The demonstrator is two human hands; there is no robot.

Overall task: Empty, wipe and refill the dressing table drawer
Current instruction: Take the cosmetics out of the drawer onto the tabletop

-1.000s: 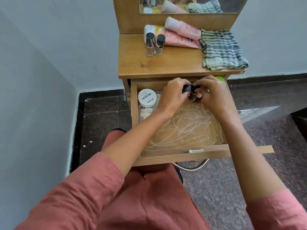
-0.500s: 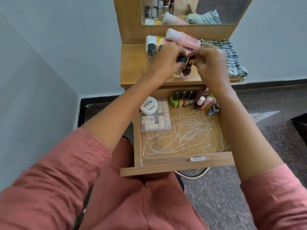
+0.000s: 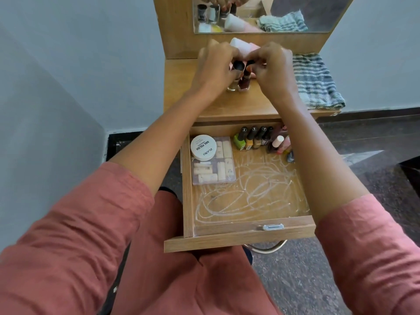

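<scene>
Two small bottles are held side by side and upright over the table [image 3: 227,108]. The clear nail polish bottle [image 3: 232,87] is gripped at its black cap by the curled fingers of the left hand [image 3: 216,64]. The dark red nail polish bottle [image 3: 246,81] is pinched at its cap by the right hand [image 3: 272,69]. Whether their bases touch the wood cannot be told.

The drawer [image 3: 238,241] is pulled out below and is judged far from emptied. A row of nail polish bottles [image 3: 252,139] is lined up along its back wall, and a white round tub [image 3: 203,147] rests on a clear compartment box [image 3: 213,172] in the back left corner.

The glass bottles are judged light, hard, smooth and breakable, and easily tipped on their narrow bases. They are best taken by the cap or round the body and set down upright. The box is judged stiff and light. The tub on it could slide off, so it would be better lifted out first.

The table is of wood-grain board and is backed by a mirror [image 3: 261,14]. A pink tube [image 3: 241,45] lies behind the hands, and a striped cloth [image 3: 313,80] is bunched at the right edge. White scribbled lines [image 3: 250,192] mark the drawer bottom. Pale grey walls and a dark speckled stone floor [image 3: 318,280] are seen around.
</scene>
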